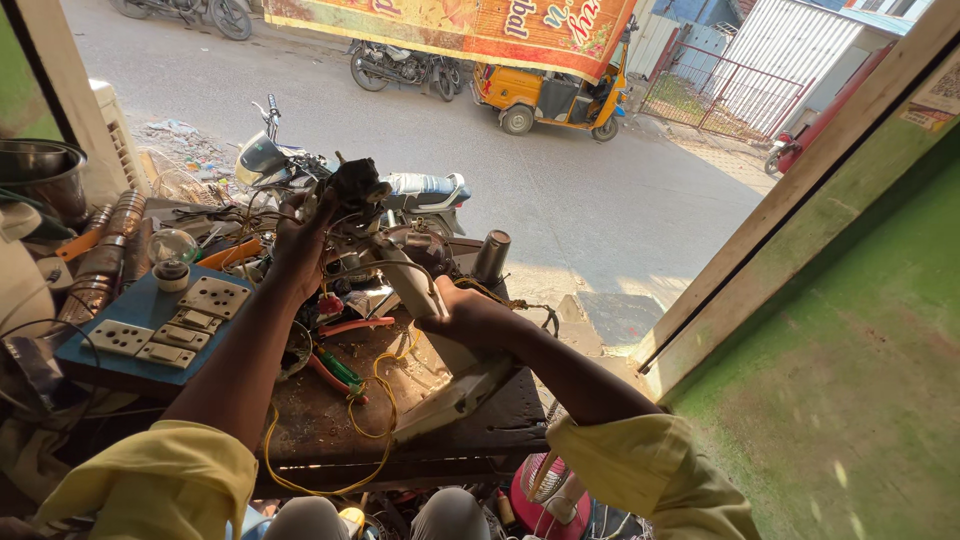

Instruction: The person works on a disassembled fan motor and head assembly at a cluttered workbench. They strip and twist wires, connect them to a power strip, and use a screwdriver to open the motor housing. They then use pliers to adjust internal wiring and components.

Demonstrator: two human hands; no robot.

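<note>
My left hand (300,245) is raised over the workbench and grips a dark, wired motor-like part (355,185) at the top of a white appliance body (445,375). My right hand (470,315) clasps the middle of that white body, which slants down toward the bench's front edge. Loose wires trail from the dark part. Both arms wear yellow sleeves.
A cluttered wooden workbench (320,420) holds a blue board with white switches and sockets (165,325), red-handled pliers (340,350), a yellow wire (385,400) and a dark cylinder (490,255). A steel pot (45,170) stands at left. Beyond lie a parked motorbike (300,170) and a street. A green wall (860,370) rises at right.
</note>
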